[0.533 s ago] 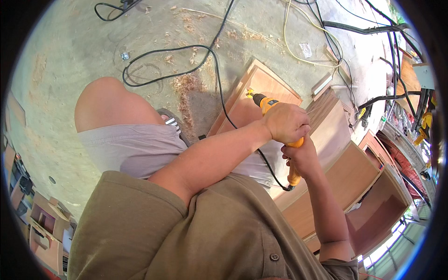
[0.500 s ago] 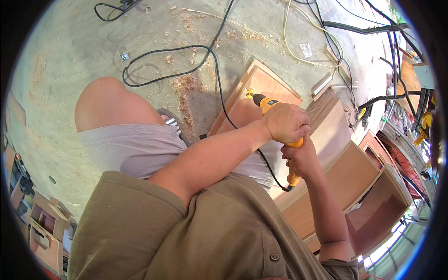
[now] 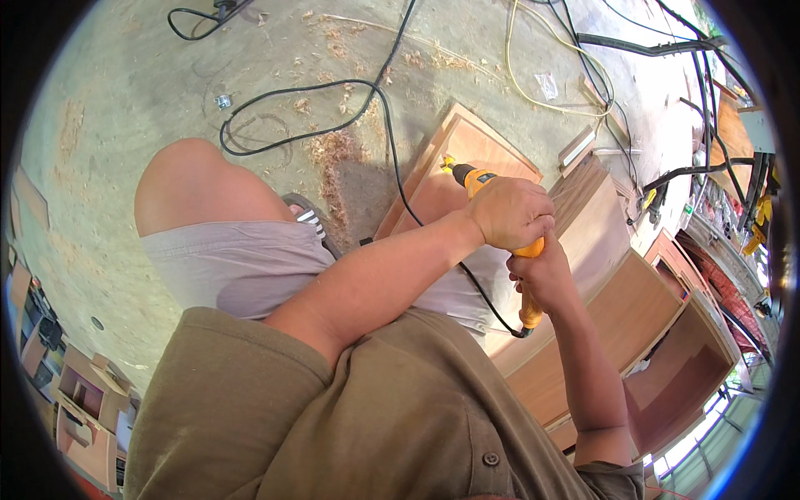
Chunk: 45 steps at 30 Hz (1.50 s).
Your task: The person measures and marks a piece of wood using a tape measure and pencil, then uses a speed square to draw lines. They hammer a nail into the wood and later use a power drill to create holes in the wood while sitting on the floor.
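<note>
A yellow-and-black corded power drill (image 3: 477, 180) points away from me and to the left. My left hand (image 3: 510, 213) is closed over the top and rear of its body. Below it, my right hand (image 3: 546, 272) wraps round the drill's handle (image 3: 530, 313), whose lower end shows under the fist. A yellow bit (image 3: 448, 163) in the chuck meets the face of a wooden panel (image 3: 502, 158), near its left side. Whether the bit has cut into the wood is too small to tell. From the handle's base runs a black cord (image 3: 477, 292).
Wooden cabinets (image 3: 604, 325) stand at my right. The drill cord loops over the concrete floor (image 3: 275, 67), past wood shavings (image 3: 333, 167). More cables (image 3: 510, 50), wood offcuts (image 3: 577, 150) and black metal bars (image 3: 658, 50) lie at the far right. Small wooden boxes (image 3: 92, 392) are at the left.
The drill's handle and my right hand have shifted very slightly to the right. Both hands keep their grip, and the bit stays at the same spot on the panel.
</note>
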Available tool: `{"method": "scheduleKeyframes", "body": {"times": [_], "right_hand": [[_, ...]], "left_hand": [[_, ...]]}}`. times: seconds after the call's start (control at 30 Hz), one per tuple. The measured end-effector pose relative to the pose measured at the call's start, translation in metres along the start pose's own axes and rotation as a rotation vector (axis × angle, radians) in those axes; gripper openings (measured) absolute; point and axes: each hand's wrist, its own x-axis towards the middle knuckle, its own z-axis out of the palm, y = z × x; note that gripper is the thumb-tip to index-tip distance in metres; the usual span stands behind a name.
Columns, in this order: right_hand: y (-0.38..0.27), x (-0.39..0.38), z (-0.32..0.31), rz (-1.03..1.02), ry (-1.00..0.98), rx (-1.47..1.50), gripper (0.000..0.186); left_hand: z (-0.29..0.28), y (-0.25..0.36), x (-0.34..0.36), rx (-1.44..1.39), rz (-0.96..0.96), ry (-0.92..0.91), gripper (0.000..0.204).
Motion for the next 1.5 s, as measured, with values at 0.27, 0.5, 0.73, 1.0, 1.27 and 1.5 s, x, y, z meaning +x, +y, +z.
{"method": "scheduleKeyframes", "body": {"times": [0.27, 0.5, 0.73, 1.0, 1.27, 1.5], "right_hand": [[-0.004, -0.001, 0.0, 0.021, -0.027, 0.009, 0.05], [-0.004, -0.003, 0.003, 0.004, -0.01, 0.006, 0.043], [-0.003, -0.001, 0.002, 0.022, -0.019, -0.002, 0.049], [-0.004, -0.002, 0.003, 0.007, -0.022, 0.004, 0.049], [-0.007, -0.001, -0.002, -0.042, -0.032, -0.051, 0.042], [-0.003, 0.005, -0.007, -0.108, -0.03, -0.1, 0.046]], "left_hand": [[-0.002, 0.001, 0.0, 0.008, 0.021, 0.026, 0.022], [-0.004, 0.0, -0.002, 0.008, 0.011, -0.006, 0.023], [-0.003, 0.0, -0.002, -0.015, 0.035, 0.023, 0.023], [-0.002, -0.001, -0.002, -0.003, 0.037, 0.036, 0.022], [-0.003, -0.004, -0.005, -0.015, 0.066, 0.102, 0.019], [0.002, -0.002, -0.005, 0.0, 0.055, 0.156, 0.021]]}}
